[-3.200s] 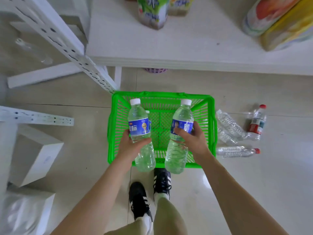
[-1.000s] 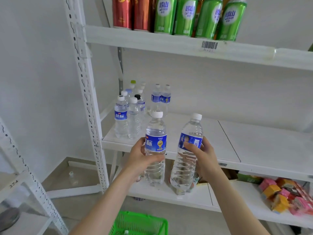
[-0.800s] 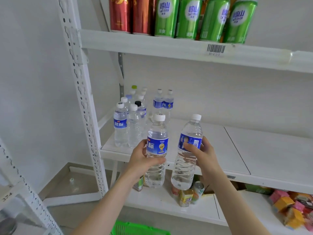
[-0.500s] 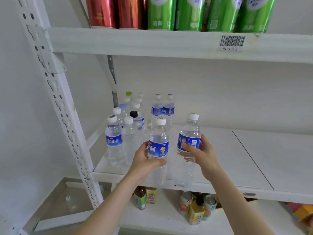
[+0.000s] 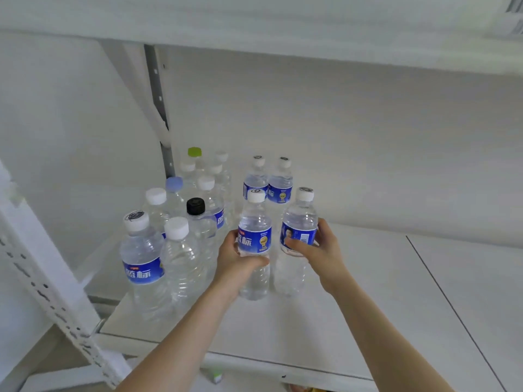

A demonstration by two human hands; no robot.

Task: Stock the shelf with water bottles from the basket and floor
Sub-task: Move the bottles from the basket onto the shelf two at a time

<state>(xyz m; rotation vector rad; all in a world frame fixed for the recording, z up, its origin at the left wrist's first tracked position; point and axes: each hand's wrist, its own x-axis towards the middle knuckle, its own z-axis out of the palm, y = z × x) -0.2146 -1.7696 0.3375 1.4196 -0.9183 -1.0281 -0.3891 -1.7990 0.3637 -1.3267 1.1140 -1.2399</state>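
— Where were the hands?

— Both were at the centre of the frame, over the white shelf (image 5: 368, 306). The left hand (image 5: 236, 264) had its grip curled round the left water bottle (image 5: 254, 239), with the thumb across the front just under the blue label. The right hand (image 5: 321, 250) had its grip pinched on the right water bottle (image 5: 299, 219), thumb over the label in front and fingers behind.

— Did the pair stand straight?

— The left one was upright and the right one leaned a little to the right at the cap. Both had white caps and were just beside each other. Their bases were down at the shelf board, but I couldn't tell whether they touched it.

— What about the stock already there?

— A cluster of bottles stood left of centre and reached back to the rear wall. At its front was a labelled bottle (image 5: 143, 267) with a scribbled white cap, and an unlabelled clear bottle (image 5: 181, 258) stood just beside it. Behind those came a black-capped bottle (image 5: 195, 206), then a pale blue cap (image 5: 174, 183), and a green cap (image 5: 194, 151) at the far back. Two rear bottles (image 5: 256, 183) with blue labels stood side by side right behind the held pair.

— Was there anything else?

— A perforated white upright (image 5: 56, 292) crossed the lower left of the frame. The upper shelf (image 5: 254, 24) spanned the top.
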